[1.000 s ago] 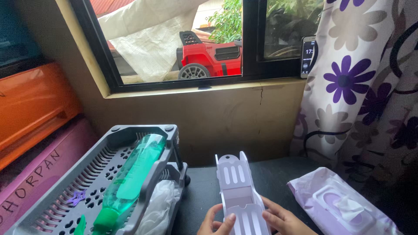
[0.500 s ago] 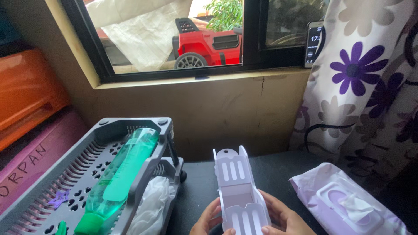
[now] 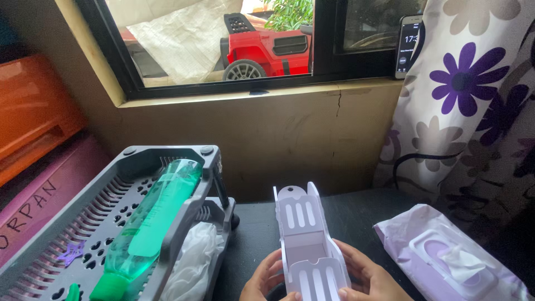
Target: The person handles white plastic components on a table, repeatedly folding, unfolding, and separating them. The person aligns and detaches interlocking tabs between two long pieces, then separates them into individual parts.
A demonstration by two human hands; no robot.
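A small pale lilac slotted plastic holder [image 3: 305, 245] stands tilted on the black surface [image 3: 362, 214] at the bottom centre. My left hand [image 3: 266, 277] cups its left side and my right hand [image 3: 368, 276] cups its right side, fingers wrapped around its lower walls. The holder's upper end, with three slots and a round hole, points towards the wall.
A grey perforated rack [image 3: 89, 223] at left holds a lying green bottle [image 3: 147, 226] and a white plastic bag [image 3: 196, 262] below. A lilac wet-wipe pack [image 3: 451, 259] lies at right. A flowered curtain [image 3: 473, 100] hangs at right; a phone [image 3: 408, 39] leans on the window sill.
The view has tilted down a little and the holder sits slightly higher in my hands. Both hands have closed more around its sides.
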